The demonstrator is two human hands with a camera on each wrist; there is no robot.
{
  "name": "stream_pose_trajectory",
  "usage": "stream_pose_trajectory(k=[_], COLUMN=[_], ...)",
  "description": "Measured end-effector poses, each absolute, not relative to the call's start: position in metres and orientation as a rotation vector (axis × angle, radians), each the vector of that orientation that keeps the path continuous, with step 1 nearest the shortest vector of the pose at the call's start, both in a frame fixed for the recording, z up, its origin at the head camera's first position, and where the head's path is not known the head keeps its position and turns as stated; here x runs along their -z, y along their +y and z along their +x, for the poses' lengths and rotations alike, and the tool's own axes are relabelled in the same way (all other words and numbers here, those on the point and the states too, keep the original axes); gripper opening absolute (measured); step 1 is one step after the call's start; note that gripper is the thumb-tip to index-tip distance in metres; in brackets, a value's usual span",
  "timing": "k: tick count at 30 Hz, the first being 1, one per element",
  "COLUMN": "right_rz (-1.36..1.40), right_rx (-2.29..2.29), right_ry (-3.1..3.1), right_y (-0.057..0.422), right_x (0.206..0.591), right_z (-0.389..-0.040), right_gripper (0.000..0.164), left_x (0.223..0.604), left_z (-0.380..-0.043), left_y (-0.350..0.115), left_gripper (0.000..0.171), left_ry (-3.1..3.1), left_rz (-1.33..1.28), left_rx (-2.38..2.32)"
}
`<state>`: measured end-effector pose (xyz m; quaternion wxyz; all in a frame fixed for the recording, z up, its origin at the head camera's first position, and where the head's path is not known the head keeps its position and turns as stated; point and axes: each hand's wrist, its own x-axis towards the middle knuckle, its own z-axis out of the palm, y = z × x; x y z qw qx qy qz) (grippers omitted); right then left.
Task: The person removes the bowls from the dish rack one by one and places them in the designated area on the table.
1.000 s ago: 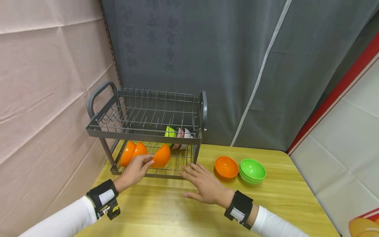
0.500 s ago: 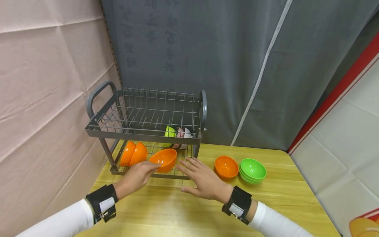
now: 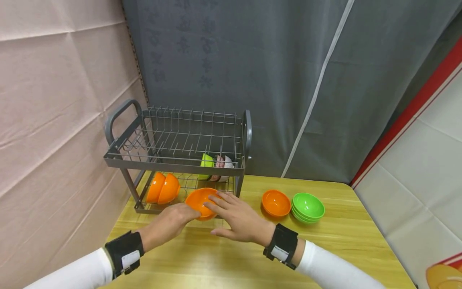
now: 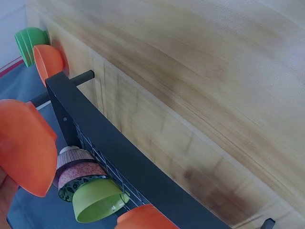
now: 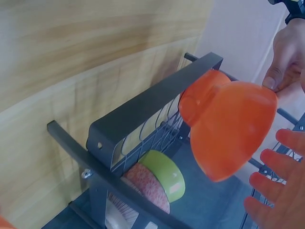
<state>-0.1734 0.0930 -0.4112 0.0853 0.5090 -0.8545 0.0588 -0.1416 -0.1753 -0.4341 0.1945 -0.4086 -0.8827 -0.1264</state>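
Observation:
My left hand (image 3: 167, 224) pinches the rim of an orange bowl (image 3: 199, 200) in front of the dish rack (image 3: 173, 164). In the right wrist view this bowl (image 5: 233, 129) hangs tilted from the thumb and fingers. My right hand (image 3: 242, 220) is spread beside the bowl, its fingers partly covering it in the head view. The right wrist view has these fingers (image 5: 271, 186) apart from the bowl. On the rack's lower tier, two more orange bowls (image 3: 169, 189) lean at the left. A lime-green bowl (image 4: 97, 199), a pink patterned bowl (image 4: 82, 172) and a whitish ribbed bowl (image 4: 74, 156) stand at the right.
Right of the rack, an orange bowl (image 3: 276, 203) and a stack of green bowls (image 3: 307, 206) stand on the wooden table (image 3: 346, 233). A dark curtain (image 3: 274, 88) hangs behind, a pale cloth wall (image 3: 65, 120) at the left.
My left hand has brought the orange bowl out of the lower tier, toward the front and right, turning its opening upward. My right hand has shifted slightly left toward it.

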Motion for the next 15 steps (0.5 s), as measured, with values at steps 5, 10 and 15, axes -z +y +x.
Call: stream_pose_trajectory(k=[5, 10, 15], right_rz=[1.547, 1.589, 1.623], right_rx=[-0.116, -0.099, -0.068], right_ry=[-2.573, -2.554, -2.56], right_y=[0.086, 0.08, 0.077], right_x=[0.412, 0.415, 0.417], right_z=[-0.171, -0.172, -0.174], right_gripper=[0.075, 0.073, 0.066], left_x=[0.434, 0.434, 0.432], left_z=[-0.14, -0.14, -0.139], left_y=[-0.174, -0.174, -0.174], left_gripper=[0.035, 0.038, 0.041], left_ry=[-2.401, -2.369, -2.357], left_rz=[-1.198, -1.226, -1.246], left_rx=[0.299, 0.229, 0.212])
